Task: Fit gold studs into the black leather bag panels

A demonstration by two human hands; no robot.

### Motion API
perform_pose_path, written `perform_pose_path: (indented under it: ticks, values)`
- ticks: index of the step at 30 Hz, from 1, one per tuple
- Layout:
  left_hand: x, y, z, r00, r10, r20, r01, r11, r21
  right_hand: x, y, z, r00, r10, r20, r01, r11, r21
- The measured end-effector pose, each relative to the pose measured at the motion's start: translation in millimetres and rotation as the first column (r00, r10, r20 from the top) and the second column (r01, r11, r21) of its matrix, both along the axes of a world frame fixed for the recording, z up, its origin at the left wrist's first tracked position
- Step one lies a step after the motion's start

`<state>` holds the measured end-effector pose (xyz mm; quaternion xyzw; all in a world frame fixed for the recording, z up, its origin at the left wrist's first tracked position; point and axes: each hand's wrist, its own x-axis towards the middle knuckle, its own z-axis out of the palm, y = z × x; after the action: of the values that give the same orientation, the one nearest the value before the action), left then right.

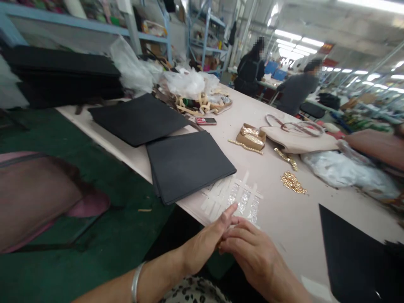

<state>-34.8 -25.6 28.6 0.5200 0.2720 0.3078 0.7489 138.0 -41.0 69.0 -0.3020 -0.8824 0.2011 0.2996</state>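
My left hand (217,229), with a silver bangle on its wrist, meets my right hand (252,246) at the table's front edge. The fingers of my right hand are curled against my left palm; whatever lies between them is hidden. Just beyond my hands, clear plastic with white strips (243,198) lies on the table. To the left sits a stack of black sheets (192,164). A small pile of gold pieces (293,182) lies to the right, beyond it a gold chain (286,159) and an open cardboard box (251,136) of gold parts.
More black sheets (139,118) and a red phone (206,121) lie further back on the table (221,145). Plastic bags (341,168) sit at the right, near a black panel (353,252). A chair (38,198) stands left. Two people (251,71) work in the background.
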Motion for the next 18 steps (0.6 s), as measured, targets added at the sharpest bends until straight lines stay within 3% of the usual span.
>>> perform_pose_path:
  ticks: [5,9,11,13,15,18]
  values:
    - [-23.3,-5.2,2.5,0.995,0.092,-0.035,-0.093,0.996,-0.016,-28.2,18.4,-10.0,0.996,0.079,0.045,-0.082,0.994,0.074]
    - [-44.0,-8.2,-2.1,0.965,0.262,-0.027,-0.264,0.962,-0.074,-51.0,34.3,-1.7,0.989,0.144,-0.031,-0.147,0.981,-0.125]
    - [-53.9,-8.8,-6.1,0.917,0.395,-0.065,-0.399,0.911,-0.104,-60.5,50.6,4.2,0.995,0.084,-0.047,-0.092,0.974,-0.206]
    - [-63.1,-8.8,-8.5,0.861,0.492,-0.131,-0.507,0.85,-0.142,-70.7,76.4,6.9,0.999,-0.041,-0.026,0.036,0.985,-0.171]
    - [-70.9,-8.9,-9.7,0.849,0.503,-0.161,-0.527,0.825,-0.205,-83.5,109.4,5.4,0.99,-0.139,0.001,0.139,0.988,-0.072]
    - [-77.5,-9.6,-13.9,0.886,0.442,-0.14,-0.464,0.839,-0.286,-106.4,157.6,-1.6,0.98,-0.179,0.087,0.174,0.983,0.054]
